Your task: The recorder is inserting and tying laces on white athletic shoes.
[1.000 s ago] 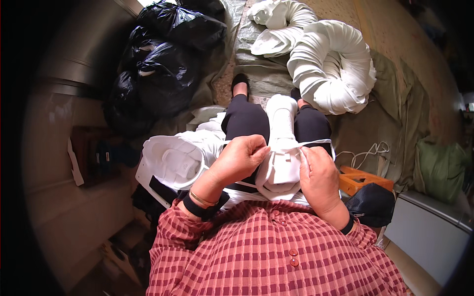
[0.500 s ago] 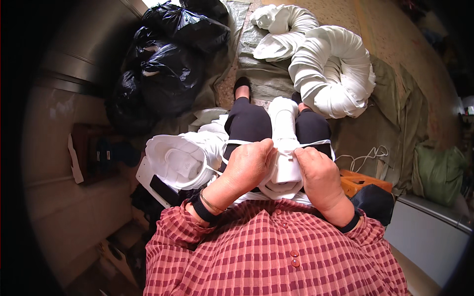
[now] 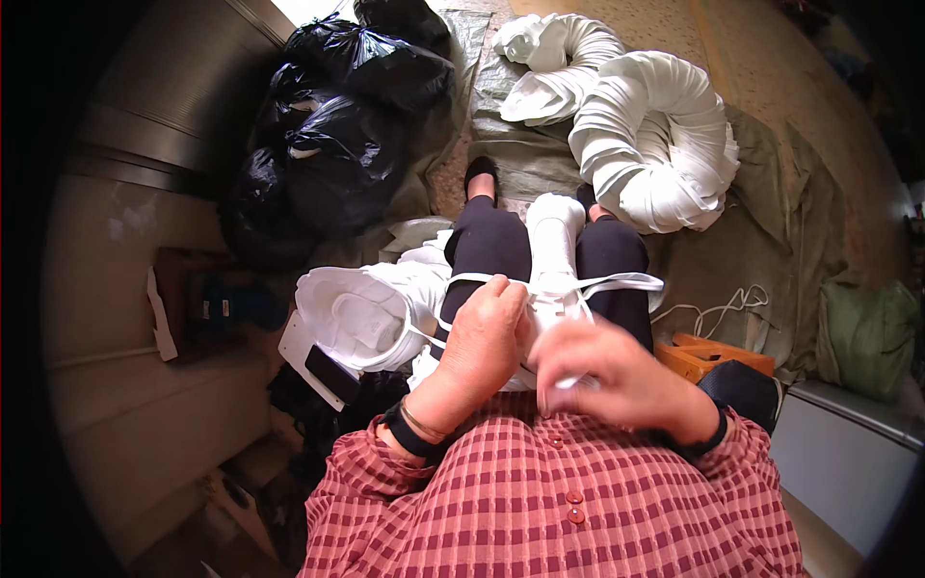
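Observation:
Between my knees lies a white shoe upper [image 3: 554, 236], with its long end pointing away from me. White shoelace [image 3: 626, 283] runs through its eyelets and loops out to both sides across my thighs. My left hand [image 3: 482, 328] is closed, fingers pinching the left edge of the upper near the lace. Over the near end of the upper, my right hand [image 3: 607, 371] is blurred by motion, its fingers bent together; a lace runs toward it and a white bit shows beneath the fingers. The hands hide the upper's near part.
To my left lies a stack of white uppers [image 3: 356, 313] beside a dark phone [image 3: 330, 374]. Coiled rows of white uppers [image 3: 655, 144] rest on the floor sheet ahead. Black plastic bags [image 3: 347, 135] stand far left; an orange-brown box [image 3: 713, 356] is at right.
My right hand has moved down and toward me, across the upper's near end, and its lace now loops wide to the right. My left hand stays at the upper's edge.

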Motion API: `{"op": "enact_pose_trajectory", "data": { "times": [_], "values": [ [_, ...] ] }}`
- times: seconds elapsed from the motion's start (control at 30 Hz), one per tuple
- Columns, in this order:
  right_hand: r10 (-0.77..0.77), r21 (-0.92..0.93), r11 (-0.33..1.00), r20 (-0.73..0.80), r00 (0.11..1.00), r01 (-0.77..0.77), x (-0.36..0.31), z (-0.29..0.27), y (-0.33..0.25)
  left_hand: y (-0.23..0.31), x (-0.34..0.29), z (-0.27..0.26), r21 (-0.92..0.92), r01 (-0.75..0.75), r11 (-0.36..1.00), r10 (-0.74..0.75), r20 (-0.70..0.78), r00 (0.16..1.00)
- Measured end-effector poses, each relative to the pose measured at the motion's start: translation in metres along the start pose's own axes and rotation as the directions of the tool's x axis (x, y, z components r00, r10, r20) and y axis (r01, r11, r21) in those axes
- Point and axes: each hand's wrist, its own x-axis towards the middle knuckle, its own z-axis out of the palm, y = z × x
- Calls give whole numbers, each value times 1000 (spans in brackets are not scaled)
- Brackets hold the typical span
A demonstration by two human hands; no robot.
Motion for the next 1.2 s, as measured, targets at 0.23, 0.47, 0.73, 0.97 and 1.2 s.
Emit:
{"op": "enact_pose_trajectory", "data": {
  "times": [0.23, 0.47, 0.73, 0.97, 1.2],
  "values": [
    [366, 753, 658, -318, 875, -1, -17, -17, -1, 13, 4, -13, 295, -249, 923, 217, 135, 967],
    [437, 693, 702, -601, 670, 164, -29, -19, 28, 32, 36, -32, 140, -350, 926, 331, 140, 933],
    [294, 173, 956, -608, 737, -239, -18, -4, 48, 44, 22, -35, -889, 252, 382, -119, 224, 967],
    [31, -541, 739, -567, 823, -401, -5, 11, 57, 24, 3, -7, 55, -245, 968, 248, -74, 966],
    [133, -343, 850, -594, 793, -400, -16, 9, 66, 32, -3, 1, 463, -271, 844, 277, 57, 959]
  ]
}}
